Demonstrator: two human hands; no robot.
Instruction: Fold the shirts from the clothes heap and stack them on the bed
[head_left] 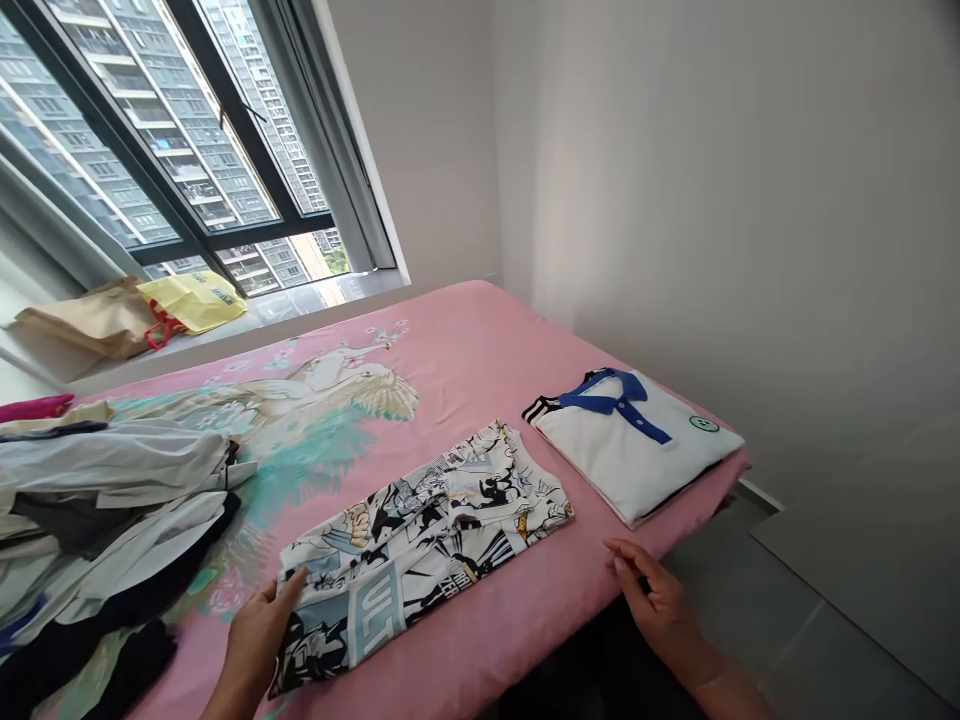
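A comic-print garment (420, 545) lies folded into a long strip on the pink bed sheet (480, 350). My left hand (259, 635) rests at its left end, fingers curled over the fabric edge. Held open beside the bed's near edge, my right hand (649, 595) has its fingers apart and hovers just right of the garment, touching nothing. A folded white polo shirt (637, 445) with a blue collar sits on the bed's right corner.
A heap of unfolded white and dark clothes (105, 520) covers the bed's left side. Paper and yellow bags (150, 310) lie on the window sill. A white wall runs along the right, with grey floor (825, 620) below.
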